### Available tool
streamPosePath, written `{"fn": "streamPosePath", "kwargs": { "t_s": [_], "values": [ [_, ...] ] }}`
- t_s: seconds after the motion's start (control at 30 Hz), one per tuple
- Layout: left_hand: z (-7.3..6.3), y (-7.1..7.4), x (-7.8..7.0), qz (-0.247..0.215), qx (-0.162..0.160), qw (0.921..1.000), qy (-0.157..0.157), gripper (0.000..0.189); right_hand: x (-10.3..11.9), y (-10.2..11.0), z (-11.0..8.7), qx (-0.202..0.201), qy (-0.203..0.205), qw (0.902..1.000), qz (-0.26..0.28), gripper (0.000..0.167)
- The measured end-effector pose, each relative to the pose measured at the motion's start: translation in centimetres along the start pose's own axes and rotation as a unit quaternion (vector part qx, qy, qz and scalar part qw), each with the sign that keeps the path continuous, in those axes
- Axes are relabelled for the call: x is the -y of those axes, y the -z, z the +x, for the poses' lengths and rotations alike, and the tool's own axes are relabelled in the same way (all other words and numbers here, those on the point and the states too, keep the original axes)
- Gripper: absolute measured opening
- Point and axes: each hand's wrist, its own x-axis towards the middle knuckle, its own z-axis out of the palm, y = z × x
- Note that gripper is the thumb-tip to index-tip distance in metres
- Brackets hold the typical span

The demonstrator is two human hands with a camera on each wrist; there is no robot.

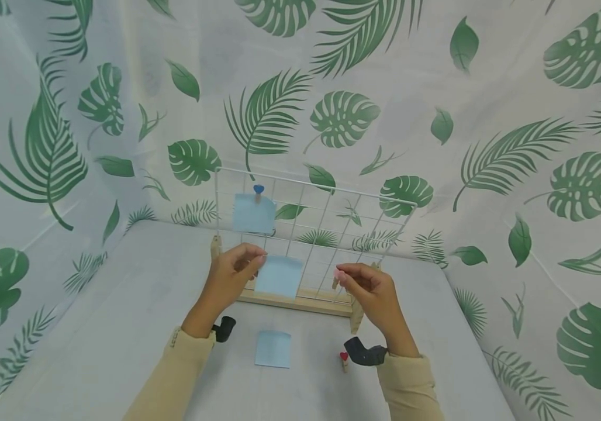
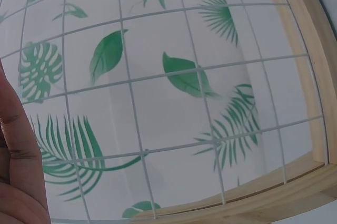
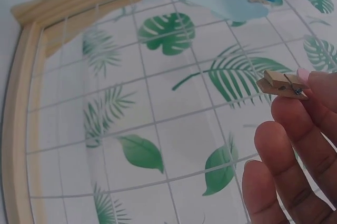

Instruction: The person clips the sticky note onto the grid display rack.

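My left hand [image 1: 229, 275] pinches a light blue paper square [image 1: 279, 276] by its upper left corner, in front of a white wire grid [image 1: 327, 234]. In the left wrist view only part of the left hand [image 2: 18, 166] shows at the edge. My right hand [image 1: 374, 289] pinches a small wooden clothespin [image 3: 284, 84] with a pink top between thumb and forefinger, just before the grid's right side. Higher on the grid, another blue paper square [image 1: 254, 214] hangs from a clothespin with a blue heart [image 1: 259, 189].
The grid stands in a wooden base [image 1: 295, 301] on a white table. A blue paper square [image 1: 273, 349] lies in front of the base. Right of it lies a clothespin with a red heart [image 1: 344, 361]. Leaf-printed sheeting [image 1: 490, 105] surrounds the table.
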Motion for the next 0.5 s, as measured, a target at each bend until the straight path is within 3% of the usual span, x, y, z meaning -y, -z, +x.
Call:
{"fn": "streamPosePath", "kwargs": {
  "t_s": [0.5],
  "values": [
    [1.03,-0.08,-0.67,0.004,-0.007,0.9996,-0.026,0.013,0.51,0.02,0.91,0.001,0.013,0.9999,-0.009,0.016]
  ]
}}
